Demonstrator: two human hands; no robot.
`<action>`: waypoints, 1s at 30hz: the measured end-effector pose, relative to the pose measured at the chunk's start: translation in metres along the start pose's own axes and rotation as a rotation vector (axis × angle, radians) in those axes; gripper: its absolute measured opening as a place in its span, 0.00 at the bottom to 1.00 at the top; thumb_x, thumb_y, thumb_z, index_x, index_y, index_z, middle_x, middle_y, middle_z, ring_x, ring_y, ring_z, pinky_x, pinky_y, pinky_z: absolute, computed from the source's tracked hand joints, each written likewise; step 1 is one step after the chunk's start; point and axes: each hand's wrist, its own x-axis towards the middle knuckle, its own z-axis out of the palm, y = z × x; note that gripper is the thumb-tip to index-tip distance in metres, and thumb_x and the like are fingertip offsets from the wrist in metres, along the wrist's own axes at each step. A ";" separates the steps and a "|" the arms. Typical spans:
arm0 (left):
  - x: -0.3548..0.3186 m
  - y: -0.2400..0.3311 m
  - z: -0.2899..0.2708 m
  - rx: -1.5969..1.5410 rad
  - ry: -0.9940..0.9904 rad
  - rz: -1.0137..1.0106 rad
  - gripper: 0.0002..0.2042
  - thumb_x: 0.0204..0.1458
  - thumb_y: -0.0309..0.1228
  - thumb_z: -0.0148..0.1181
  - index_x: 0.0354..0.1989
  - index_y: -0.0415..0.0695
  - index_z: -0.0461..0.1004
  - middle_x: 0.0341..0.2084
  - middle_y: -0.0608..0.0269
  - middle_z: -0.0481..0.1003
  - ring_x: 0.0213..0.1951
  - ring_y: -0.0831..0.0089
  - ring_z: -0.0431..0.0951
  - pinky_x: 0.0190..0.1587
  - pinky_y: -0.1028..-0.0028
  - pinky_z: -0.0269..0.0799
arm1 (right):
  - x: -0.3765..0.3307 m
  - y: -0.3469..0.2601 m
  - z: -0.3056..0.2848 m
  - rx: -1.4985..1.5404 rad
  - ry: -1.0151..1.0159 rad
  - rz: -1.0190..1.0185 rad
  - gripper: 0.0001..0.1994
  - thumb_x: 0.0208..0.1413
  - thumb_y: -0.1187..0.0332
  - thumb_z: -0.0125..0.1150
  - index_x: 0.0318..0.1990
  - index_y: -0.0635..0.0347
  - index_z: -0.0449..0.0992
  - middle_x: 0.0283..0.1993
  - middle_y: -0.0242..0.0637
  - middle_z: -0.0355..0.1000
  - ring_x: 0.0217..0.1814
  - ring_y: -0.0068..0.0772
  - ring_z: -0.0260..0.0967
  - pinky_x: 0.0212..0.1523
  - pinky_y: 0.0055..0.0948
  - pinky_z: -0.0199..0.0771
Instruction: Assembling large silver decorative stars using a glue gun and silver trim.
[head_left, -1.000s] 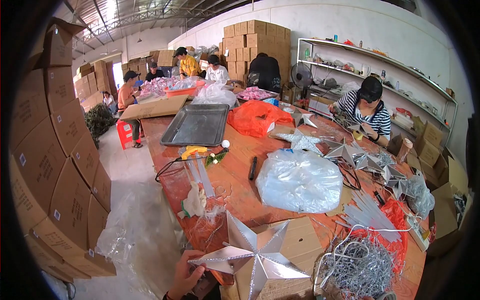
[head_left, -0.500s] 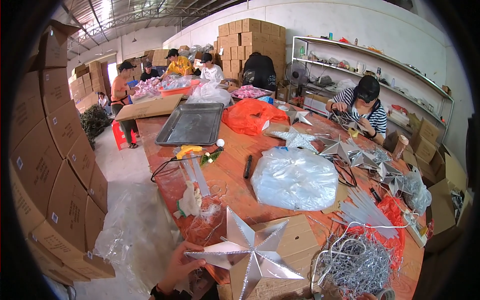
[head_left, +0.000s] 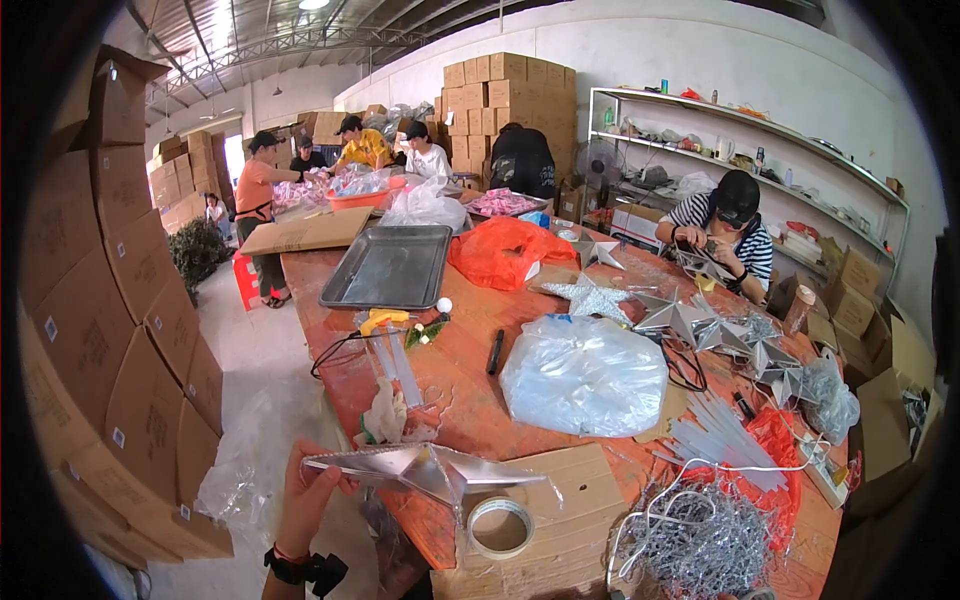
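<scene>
My left hand [head_left: 312, 490] is closed on one point of a silver five-pointed star [head_left: 432, 474] with glittery ridges. The star is tilted nearly edge-on above the near edge of the table, and a strand of tinsel hangs from its far tip. Just below it, a roll of tape [head_left: 479, 546] lies on a flat piece of cardboard [head_left: 570, 510]. To the right of the cardboard sits a tangled heap of silver tinsel [head_left: 690, 540] with a white cord across it. My right hand does not show.
The red-brown table [head_left: 460, 385] bears a bulging clear plastic bag [head_left: 585, 375], a black marker [head_left: 495, 352], a yellow glue gun [head_left: 382, 319], a metal tray [head_left: 385, 268], glue sticks [head_left: 720, 440] and several silver stars [head_left: 675, 318]. A person in stripes [head_left: 715, 230] works at the right. Cartons [head_left: 150, 330] stand left.
My left hand has moved up and left, tipping the star from face-on to nearly edge-on. The tape roll beneath it has come into sight.
</scene>
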 end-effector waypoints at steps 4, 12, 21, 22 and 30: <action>0.002 -0.004 0.008 0.133 0.031 0.035 0.08 0.49 0.20 0.50 0.35 0.41 0.58 0.26 0.60 0.70 0.28 0.76 0.71 0.33 0.78 0.67 | 0.000 0.003 -0.001 0.002 0.016 0.002 0.10 0.54 0.78 0.46 0.44 0.62 0.66 0.29 0.35 0.64 0.26 0.22 0.60 0.28 0.20 0.63; 0.021 -0.018 0.035 0.180 -0.017 0.108 0.08 0.50 0.20 0.49 0.36 0.41 0.58 0.26 0.64 0.67 0.28 0.80 0.68 0.32 0.81 0.65 | 0.003 0.013 -0.007 -0.041 0.036 -0.076 0.11 0.53 0.79 0.46 0.44 0.63 0.67 0.29 0.36 0.65 0.26 0.22 0.61 0.27 0.19 0.63; 0.062 -0.062 0.063 0.560 -0.102 0.215 0.08 0.50 0.22 0.50 0.36 0.41 0.59 0.32 0.62 0.67 0.31 0.79 0.70 0.34 0.81 0.67 | 0.009 0.015 -0.006 -0.054 0.088 0.018 0.11 0.53 0.78 0.46 0.44 0.61 0.67 0.33 0.36 0.69 0.29 0.23 0.63 0.27 0.19 0.63; 0.065 -0.071 0.066 0.767 -0.136 0.426 0.08 0.50 0.22 0.50 0.36 0.40 0.59 0.33 0.61 0.67 0.32 0.78 0.72 0.35 0.81 0.68 | 0.008 0.017 -0.007 -0.035 0.076 0.062 0.11 0.54 0.78 0.45 0.45 0.63 0.66 0.34 0.37 0.69 0.30 0.24 0.63 0.29 0.20 0.64; 0.071 -0.074 0.080 0.263 -0.137 0.083 0.08 0.50 0.20 0.50 0.35 0.38 0.58 0.32 0.59 0.68 0.34 0.76 0.73 0.38 0.80 0.69 | 0.007 0.029 -0.005 -0.046 0.065 0.088 0.10 0.54 0.77 0.45 0.44 0.67 0.65 0.33 0.37 0.67 0.30 0.23 0.62 0.32 0.20 0.64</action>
